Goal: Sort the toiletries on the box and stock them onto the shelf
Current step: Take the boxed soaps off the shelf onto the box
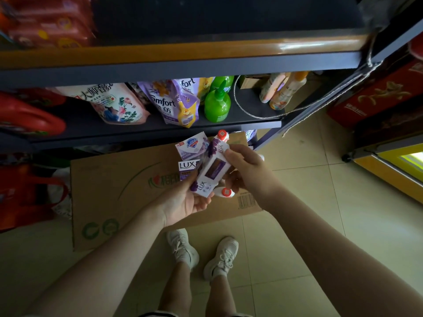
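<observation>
Left hand (183,202) fingers curled under lower end of Lux box (211,170); right hand (245,168) pinches its upper end. Box held tilted above carton (119,191). On carton beneath: second Lux pack (186,167), Safeguard soap (191,145), red-capped bottles (225,192). Shelf (251,110) behind carries Comfort pouches (169,101), green bottle (217,104).
</observation>
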{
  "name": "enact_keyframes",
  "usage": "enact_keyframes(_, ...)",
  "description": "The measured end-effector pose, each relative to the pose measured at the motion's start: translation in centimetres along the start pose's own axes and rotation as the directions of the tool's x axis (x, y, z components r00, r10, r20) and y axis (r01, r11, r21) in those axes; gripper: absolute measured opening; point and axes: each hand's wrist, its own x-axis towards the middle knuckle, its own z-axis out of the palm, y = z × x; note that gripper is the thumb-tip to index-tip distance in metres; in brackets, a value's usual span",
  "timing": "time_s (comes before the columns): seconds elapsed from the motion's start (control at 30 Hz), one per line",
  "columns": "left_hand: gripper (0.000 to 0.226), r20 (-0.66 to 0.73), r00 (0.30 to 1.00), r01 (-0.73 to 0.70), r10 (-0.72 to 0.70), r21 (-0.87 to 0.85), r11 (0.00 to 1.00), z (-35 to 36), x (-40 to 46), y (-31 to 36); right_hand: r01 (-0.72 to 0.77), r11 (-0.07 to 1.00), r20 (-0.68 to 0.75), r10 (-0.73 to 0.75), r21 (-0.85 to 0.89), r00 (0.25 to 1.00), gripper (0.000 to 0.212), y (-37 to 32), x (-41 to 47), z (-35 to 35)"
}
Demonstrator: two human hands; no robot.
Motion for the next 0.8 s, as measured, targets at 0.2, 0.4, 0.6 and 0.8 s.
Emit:
enact_keyframes(0.2, 0.043, 0.068, 0.988, 0.151, -0.138, -0.264, 0.953, 1.0, -0.6, 0.6, -0.096, 0.994, -0.001, 0.096, -0.053, 0.995, 0.066, 0.0, 1.0, -0.7)
enact_keyframes(0.4, 0.056, 0.215, 0.965, 0.236, -0.153, -0.448, 0.862, 0.6, -0.3, 0.4, -0.239, 0.957, 0.057, 0.233, 0.163, 0.971, 0.076, -0.7, 3.1, -0.1)
enact_keyframes(0.6, 0.038, -0.265, 0.959, -0.055, 0.1, 0.172, 0.984, -0.9, 0.3, 1.4, -0.121, 0.992, -0.206, 0.112, -0.033, 0.972, 0.067, 1.9, 4.4, -1.1)
enact_keyframes(0.8, 0.051, -0.391, 0.795, 0.054, 0.463, 0.806, 0.589, -3.3, 1.9, 1.6, -0.114, 0.99, -0.138, 0.101, -0.088, 0.985, 0.042, 4.1, 4.5, -1.6)
